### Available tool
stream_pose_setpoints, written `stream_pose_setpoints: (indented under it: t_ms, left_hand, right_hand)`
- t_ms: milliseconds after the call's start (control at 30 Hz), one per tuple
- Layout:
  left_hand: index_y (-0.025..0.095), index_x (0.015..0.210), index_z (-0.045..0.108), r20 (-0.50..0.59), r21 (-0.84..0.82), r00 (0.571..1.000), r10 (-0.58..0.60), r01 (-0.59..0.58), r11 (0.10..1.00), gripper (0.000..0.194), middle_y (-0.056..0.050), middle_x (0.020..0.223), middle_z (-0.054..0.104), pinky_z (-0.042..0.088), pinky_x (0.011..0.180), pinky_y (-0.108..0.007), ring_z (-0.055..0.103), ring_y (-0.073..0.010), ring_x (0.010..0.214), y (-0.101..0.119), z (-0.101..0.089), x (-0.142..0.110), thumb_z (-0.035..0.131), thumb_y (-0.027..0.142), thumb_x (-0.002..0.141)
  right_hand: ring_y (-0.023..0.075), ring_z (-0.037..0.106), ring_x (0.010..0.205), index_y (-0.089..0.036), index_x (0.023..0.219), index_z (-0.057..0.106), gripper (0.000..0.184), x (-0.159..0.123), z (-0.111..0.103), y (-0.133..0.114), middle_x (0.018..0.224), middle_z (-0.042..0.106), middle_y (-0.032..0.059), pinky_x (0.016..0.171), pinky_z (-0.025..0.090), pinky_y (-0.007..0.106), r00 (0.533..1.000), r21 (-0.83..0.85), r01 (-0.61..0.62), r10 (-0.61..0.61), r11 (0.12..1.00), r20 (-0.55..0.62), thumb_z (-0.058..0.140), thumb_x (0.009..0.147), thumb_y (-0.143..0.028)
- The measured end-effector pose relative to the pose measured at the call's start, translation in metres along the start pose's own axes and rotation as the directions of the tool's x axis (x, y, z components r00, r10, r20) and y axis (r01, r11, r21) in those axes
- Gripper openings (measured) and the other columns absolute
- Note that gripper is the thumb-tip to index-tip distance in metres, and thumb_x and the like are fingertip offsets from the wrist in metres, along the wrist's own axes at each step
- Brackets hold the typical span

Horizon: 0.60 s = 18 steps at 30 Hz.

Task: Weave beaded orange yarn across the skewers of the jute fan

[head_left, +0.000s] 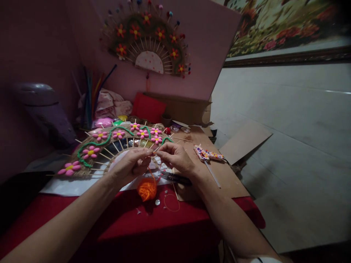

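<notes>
Over the front of a decorated fan, my left hand point(138, 162) and my right hand point(175, 157) meet, fingertips pinched around a strand of orange yarn. The strand runs down to an orange yarn ball point(147, 189) on the red cloth. Behind my hands lies the fan point(90, 151), made of wooden sticks and brown twine with pink flowers and green wavy trim. Just below my right hand is a dark-handled tool point(177, 178), partly covered, whose kind I cannot make out.
A patterned glue gun point(208, 154) lies on a cardboard sheet point(230, 180) to the right. Small bits and a clear gem point(157, 202) are on the red tablecloth point(123, 215). Another fan point(149, 62) hangs behind, and pipe cleaners point(91, 91) stand at the left.
</notes>
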<state>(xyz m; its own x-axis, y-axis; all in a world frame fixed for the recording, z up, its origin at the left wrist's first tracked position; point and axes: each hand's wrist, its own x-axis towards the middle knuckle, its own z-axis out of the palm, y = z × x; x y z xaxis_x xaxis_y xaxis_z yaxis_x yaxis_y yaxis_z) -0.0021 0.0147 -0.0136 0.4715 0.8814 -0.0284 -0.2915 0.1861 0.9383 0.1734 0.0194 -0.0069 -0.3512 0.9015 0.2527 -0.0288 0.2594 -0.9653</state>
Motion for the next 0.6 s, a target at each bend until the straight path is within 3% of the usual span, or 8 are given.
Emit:
stream_pose_setpoints:
  t_ms: [133,333,467,600]
  left_hand:
    - [0.015,0.062,0.051,0.003,0.005,1.000,-0.022,0.022,1.000,0.022,0.008,0.046,0.034,0.011,0.035,-0.017,0.020,-0.0018,0.035,0.0007,0.0014,-0.0004,0.062,0.026,0.079]
    - [0.014,0.061,0.054,-0.014,0.003,1.000,-0.017,0.017,1.000,0.020,0.007,0.044,0.035,0.011,0.035,-0.018,0.020,-0.0017,0.034,-0.0007,0.0029,0.0006,0.058,0.023,0.079]
    - [0.015,0.063,0.055,-0.019,-0.004,1.000,-0.010,0.010,1.000,0.020,0.007,0.046,0.037,0.011,0.035,-0.018,0.021,-0.0014,0.034,-0.0023,0.0011,0.0018,0.059,0.025,0.079]
    - [0.016,0.070,0.058,-0.043,0.006,0.999,-0.010,0.010,1.000,0.010,0.008,0.044,0.036,0.009,0.035,-0.018,0.019,-0.0010,0.033,-0.0033,-0.0002,0.0023,0.065,0.022,0.075]
  right_hand:
    - [0.0042,0.040,0.041,-0.016,0.070,0.056,0.020,0.0004,-0.0029,0.0005,0.052,0.050,-0.0070,0.038,0.029,0.017,1.000,-0.003,0.026,-0.026,1.000,-0.015,0.067,0.075,-0.032]
    - [0.0026,0.037,0.034,-0.017,0.074,0.053,0.018,0.0021,-0.0032,0.0054,0.063,0.062,-0.0028,0.033,0.026,0.018,0.999,0.021,0.023,-0.022,1.000,-0.031,0.063,0.079,-0.032]
    - [0.0047,0.039,0.038,-0.017,0.074,0.054,0.019,0.0015,-0.0039,0.0043,0.052,0.053,-0.0062,0.035,0.030,0.019,0.999,-0.018,0.043,-0.043,0.999,-0.022,0.063,0.078,-0.033]
    - [0.0050,0.038,0.044,-0.016,0.070,0.055,0.021,0.0018,-0.0047,0.0024,0.055,0.047,-0.0063,0.040,0.029,0.020,0.996,-0.042,0.081,-0.083,0.996,-0.045,0.066,0.076,-0.034]
